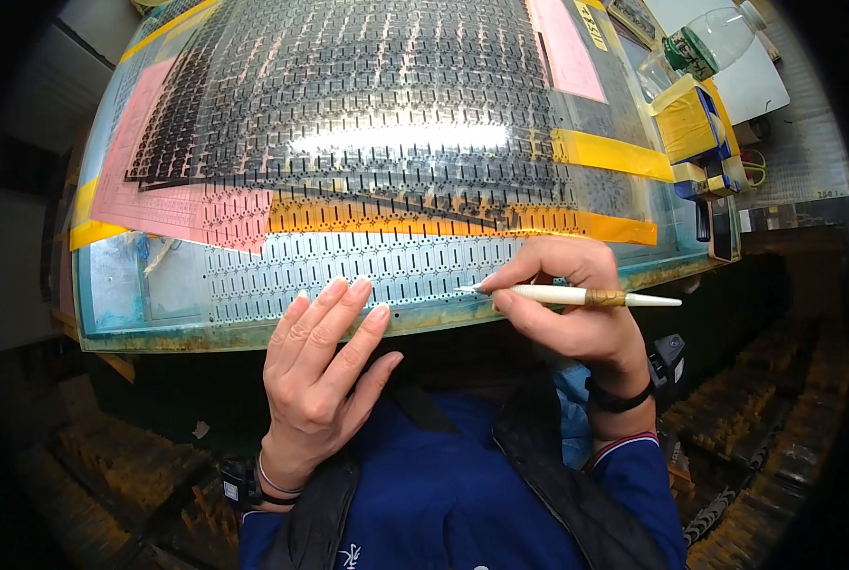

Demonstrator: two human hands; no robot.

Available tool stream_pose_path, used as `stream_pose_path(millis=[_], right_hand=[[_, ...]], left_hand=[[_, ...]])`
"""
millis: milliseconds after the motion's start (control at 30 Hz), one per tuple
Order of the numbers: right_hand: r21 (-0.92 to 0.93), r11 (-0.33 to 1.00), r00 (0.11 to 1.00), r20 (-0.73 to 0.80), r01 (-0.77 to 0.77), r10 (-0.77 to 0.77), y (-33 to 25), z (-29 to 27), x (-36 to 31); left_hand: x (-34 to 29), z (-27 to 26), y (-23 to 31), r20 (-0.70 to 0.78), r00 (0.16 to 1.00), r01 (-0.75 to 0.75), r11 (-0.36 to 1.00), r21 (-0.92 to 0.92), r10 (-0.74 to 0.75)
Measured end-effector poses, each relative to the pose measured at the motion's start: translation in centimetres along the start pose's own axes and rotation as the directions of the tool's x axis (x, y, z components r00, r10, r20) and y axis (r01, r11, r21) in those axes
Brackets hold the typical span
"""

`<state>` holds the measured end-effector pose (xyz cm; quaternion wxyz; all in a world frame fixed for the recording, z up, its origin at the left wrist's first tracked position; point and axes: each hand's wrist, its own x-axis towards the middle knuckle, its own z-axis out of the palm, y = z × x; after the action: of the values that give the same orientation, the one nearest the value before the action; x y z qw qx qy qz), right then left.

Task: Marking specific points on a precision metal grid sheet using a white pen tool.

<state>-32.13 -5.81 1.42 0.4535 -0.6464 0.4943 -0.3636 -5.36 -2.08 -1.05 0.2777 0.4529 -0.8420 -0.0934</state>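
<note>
My right hand (572, 299) pinches a slim, pen-shaped tool (567, 295) with a white handle, brown tape wrapped round it and a thin metal tip. That tip points left, at or just above a clear film (329, 271) covered in repeating dark slots and small outlines. I cannot tell whether it touches. To the left, my left hand (324, 361) is open, fingers stretched out over the film's near edge. The film lies on a glass-topped table (172, 328), and its far part runs under glare.
Pink paper (149, 195) and yellow tape (624, 157) lie along the film's sides, with an orange strip (614, 228) across it. At the right stand a tape dispenser (695, 133), a clear plastic bottle (714, 43) and scissors (755, 166). The table's worn front edge runs below my hands.
</note>
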Motion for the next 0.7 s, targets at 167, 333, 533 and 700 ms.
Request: stream_pose_path(millis=[167,333,533,700], right_hand=[[-0.009,1.000,0.982,-0.187,-0.028,0.026,-0.1,1.0,0.2],[0.002,1.000,0.991,0.134,0.003,-0.003,-0.7,-1.1,0.1],[-0.074,0.993,0.994,-0.063,0.087,-0.092,-0.1,1.0,0.6],[-0.078,0.990,0.991,0.068,0.117,-0.112,-0.4,0.4,0.6]], left_hand=[[0.0,0.1,0.0,-0.003,1.000,0.000,1.000,-0.004,0.000],[-0.4,0.1,-0.2,0.022,1.000,0.008,0.999,-0.035,-0.008],[0.0,0.0,0.0,0.014,1.000,0.003,1.000,-0.012,-0.003],[-0.1,0.0,-0.1,0.015,1.000,0.003,1.000,-0.013,-0.002]])
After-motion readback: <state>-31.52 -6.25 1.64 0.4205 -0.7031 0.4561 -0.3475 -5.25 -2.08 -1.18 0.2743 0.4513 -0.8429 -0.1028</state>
